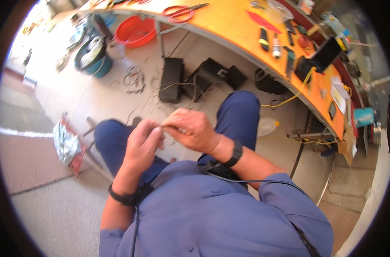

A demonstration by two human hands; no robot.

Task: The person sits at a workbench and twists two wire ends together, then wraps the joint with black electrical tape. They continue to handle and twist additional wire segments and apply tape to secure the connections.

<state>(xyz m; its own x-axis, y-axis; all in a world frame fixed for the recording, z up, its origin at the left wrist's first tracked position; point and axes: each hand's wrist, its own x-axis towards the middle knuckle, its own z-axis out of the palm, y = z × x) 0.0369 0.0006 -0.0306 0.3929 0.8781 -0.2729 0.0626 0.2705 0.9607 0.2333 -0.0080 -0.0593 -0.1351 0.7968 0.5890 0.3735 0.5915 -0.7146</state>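
My left hand [143,138] and right hand [191,127] both pinch, fingertips meeting, on what looks like a small piece [162,127]; too hidden to identify. Guess: light, thin, maybe fragile. Hold its ends, soft pressure.

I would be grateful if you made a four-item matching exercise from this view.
1. Left hand
2. Scissors
3. Basin
4. Bucket

A. On the orange tabletop
B. Teal
C. Fingertips close to those of the right hand
D. Round and red

Pairs: 1-C, 2-A, 3-D, 4-B.
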